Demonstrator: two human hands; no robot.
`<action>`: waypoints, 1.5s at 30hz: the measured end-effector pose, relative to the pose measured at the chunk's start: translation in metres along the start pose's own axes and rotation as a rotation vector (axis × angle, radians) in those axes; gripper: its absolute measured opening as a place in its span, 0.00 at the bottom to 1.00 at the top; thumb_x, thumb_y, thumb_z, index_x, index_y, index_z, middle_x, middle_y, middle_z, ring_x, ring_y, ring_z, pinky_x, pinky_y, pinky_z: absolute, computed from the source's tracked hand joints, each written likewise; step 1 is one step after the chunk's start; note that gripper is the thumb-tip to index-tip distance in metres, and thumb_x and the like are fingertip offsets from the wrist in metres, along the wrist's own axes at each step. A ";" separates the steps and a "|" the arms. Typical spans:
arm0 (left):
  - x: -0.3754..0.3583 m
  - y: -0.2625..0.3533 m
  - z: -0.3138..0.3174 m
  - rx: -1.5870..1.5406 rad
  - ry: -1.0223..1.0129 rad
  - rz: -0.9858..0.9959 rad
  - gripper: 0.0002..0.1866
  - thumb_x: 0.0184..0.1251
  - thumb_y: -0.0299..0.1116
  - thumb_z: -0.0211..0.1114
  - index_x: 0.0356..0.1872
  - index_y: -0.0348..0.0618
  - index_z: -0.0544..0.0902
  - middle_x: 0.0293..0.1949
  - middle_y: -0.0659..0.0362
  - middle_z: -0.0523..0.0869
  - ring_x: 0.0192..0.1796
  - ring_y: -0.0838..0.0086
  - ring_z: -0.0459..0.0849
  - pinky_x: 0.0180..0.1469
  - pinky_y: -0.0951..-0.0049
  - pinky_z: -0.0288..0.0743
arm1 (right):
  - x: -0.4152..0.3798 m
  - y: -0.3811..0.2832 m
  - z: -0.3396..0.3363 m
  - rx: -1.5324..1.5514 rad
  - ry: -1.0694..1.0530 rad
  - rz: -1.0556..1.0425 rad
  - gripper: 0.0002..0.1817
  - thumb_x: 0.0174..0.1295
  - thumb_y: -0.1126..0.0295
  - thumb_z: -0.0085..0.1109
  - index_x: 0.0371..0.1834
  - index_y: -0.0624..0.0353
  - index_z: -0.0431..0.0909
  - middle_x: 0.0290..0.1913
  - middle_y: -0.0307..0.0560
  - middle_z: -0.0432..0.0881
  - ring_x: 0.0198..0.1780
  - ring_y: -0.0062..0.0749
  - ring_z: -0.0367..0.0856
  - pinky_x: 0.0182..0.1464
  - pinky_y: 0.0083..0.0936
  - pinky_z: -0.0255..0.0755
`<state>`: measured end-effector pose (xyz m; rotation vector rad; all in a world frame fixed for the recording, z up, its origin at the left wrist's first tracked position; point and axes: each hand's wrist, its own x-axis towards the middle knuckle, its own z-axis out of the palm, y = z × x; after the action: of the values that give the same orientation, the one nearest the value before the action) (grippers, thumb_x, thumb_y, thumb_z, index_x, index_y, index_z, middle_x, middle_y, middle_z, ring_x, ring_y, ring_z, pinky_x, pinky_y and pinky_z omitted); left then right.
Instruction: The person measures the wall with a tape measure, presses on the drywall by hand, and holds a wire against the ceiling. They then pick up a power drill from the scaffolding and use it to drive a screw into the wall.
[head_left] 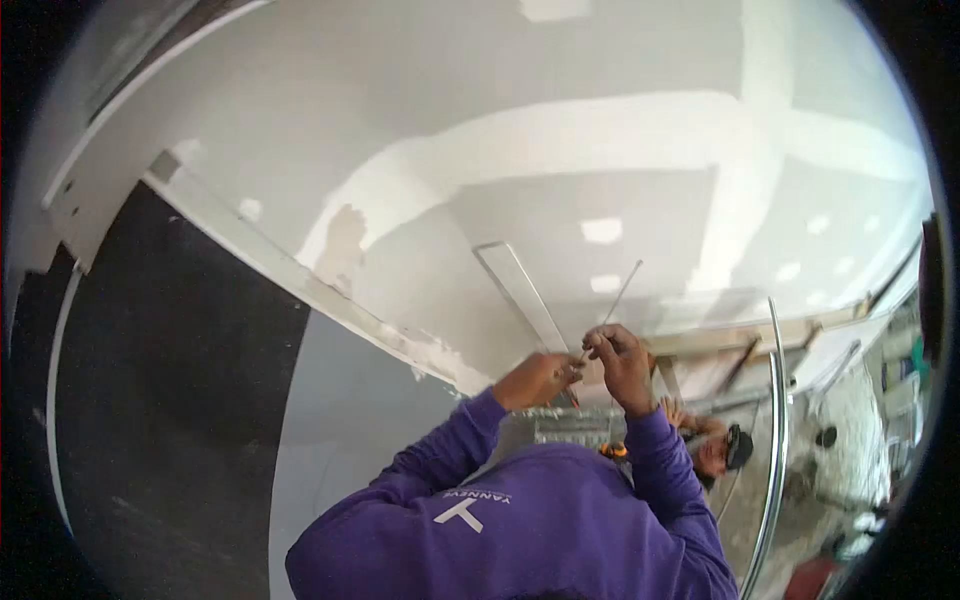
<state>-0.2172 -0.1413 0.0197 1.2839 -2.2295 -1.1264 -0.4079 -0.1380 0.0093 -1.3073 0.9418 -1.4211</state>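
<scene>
My right hand [622,365] is closed in a pinch on a thin metal rod [625,288], which slants up and away with a small tip at its far end. Just to the left, my left hand [543,380] has its fingers bent together at the rod's lower end, close to the right fingertips. What the left fingers grip is too small to make out. Both hands are in front of a grey plasterboard wall [420,270] with white filler patches. A long narrow rectangular outline [520,285] shows behind the hands.
Below my right forearm sits an orange and black object [613,450]. A person in a dark cap [738,447] is lower to the right. A shiny metal rail [775,430] curves down the right side. Black [170,380] and grey panels [360,400] fill the left.
</scene>
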 end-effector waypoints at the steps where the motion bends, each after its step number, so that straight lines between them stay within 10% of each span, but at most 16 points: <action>1: -0.007 -0.004 -0.002 -0.038 0.013 -0.053 0.19 0.75 0.43 0.59 0.48 0.33 0.83 0.36 0.54 0.87 0.40 0.67 0.86 0.45 0.64 0.77 | 0.008 0.000 0.007 0.024 -0.037 0.013 0.12 0.72 0.65 0.57 0.41 0.64 0.82 0.36 0.43 0.85 0.36 0.23 0.82 0.39 0.22 0.77; 11: -0.092 0.005 -0.080 -0.250 0.299 -0.280 0.15 0.76 0.34 0.56 0.52 0.35 0.84 0.22 0.64 0.76 0.25 0.80 0.74 0.32 0.75 0.73 | 0.067 -0.050 0.077 0.289 -0.111 -0.006 0.10 0.70 0.68 0.59 0.48 0.61 0.73 0.35 0.40 0.80 0.35 0.22 0.80 0.36 0.20 0.75; 24: -0.202 0.064 -0.185 -0.419 0.808 0.233 0.03 0.70 0.22 0.61 0.40 0.34 0.76 0.27 0.53 0.84 0.28 0.72 0.84 0.35 0.71 0.80 | 0.113 -0.166 0.162 0.436 -0.251 -0.203 0.41 0.68 0.70 0.63 0.75 0.73 0.45 0.38 0.51 0.84 0.35 0.29 0.85 0.36 0.21 0.79; 35: -0.207 0.190 -0.237 -0.016 1.250 0.717 0.11 0.70 0.34 0.66 0.41 0.36 0.78 0.29 0.49 0.87 0.28 0.67 0.87 0.37 0.60 0.85 | 0.171 -0.279 0.190 0.767 -0.411 -0.308 0.32 0.69 0.66 0.61 0.69 0.65 0.55 0.38 0.48 0.83 0.32 0.29 0.83 0.30 0.20 0.73; 40: -0.198 0.246 -0.244 0.278 1.361 0.796 0.11 0.72 0.27 0.62 0.49 0.32 0.75 0.35 0.45 0.89 0.39 0.62 0.89 0.47 0.62 0.83 | 0.200 -0.321 0.176 0.856 -0.534 -0.439 0.12 0.76 0.69 0.46 0.57 0.60 0.71 0.40 0.45 0.83 0.36 0.29 0.84 0.30 0.19 0.71; 45: -0.182 0.284 -0.248 0.458 1.419 0.812 0.12 0.73 0.25 0.60 0.52 0.31 0.72 0.41 0.43 0.89 0.46 0.62 0.89 0.56 0.68 0.78 | 0.243 -0.339 0.157 0.984 -0.741 -0.498 0.14 0.77 0.65 0.44 0.58 0.61 0.71 0.43 0.46 0.83 0.41 0.31 0.84 0.33 0.22 0.72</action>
<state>-0.1299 -0.0257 0.4126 0.6784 -1.4878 0.5441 -0.2940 -0.2789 0.4166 -1.1342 -0.5747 -1.2889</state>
